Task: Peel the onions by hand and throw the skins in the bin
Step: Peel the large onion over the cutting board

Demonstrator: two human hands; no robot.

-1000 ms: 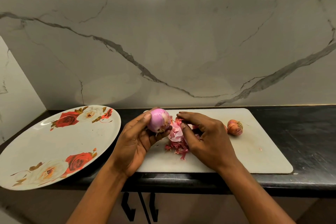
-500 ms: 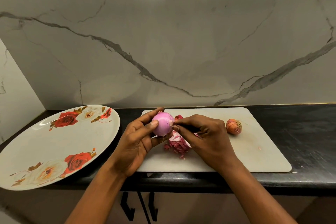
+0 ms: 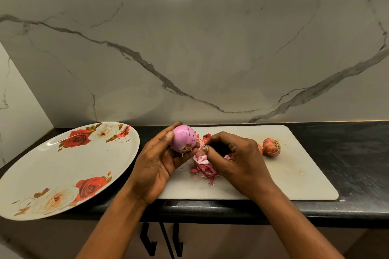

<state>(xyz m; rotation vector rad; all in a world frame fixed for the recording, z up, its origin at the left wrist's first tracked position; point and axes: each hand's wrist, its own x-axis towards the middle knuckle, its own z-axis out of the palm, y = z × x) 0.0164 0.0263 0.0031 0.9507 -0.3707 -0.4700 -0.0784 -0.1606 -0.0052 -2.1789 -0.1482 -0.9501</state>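
My left hand (image 3: 156, 162) grips a peeled pink onion (image 3: 182, 137) above the left end of the white cutting board (image 3: 299, 176), root end turned toward me. My right hand (image 3: 235, 160) is beside it, its fingers curled and its thumb and fingertips pinching a scrap of skin next to the onion. A heap of red-pink skins (image 3: 204, 169) lies on the board under both hands. An unpeeled brown-red onion (image 3: 272, 147) rests on the board to the right. A second one is mostly hidden behind my right hand. No bin is in view.
A large white plate with red roses (image 3: 63, 166) sits on the black counter (image 3: 353, 153) at the left, overhanging the front edge. A marble wall rises behind. Black cabinet handles (image 3: 162, 239) show below the counter.
My left hand has turned the onion so its root end faces me. My right hand moved from the skin heap up to the onion and pinches at its skin.
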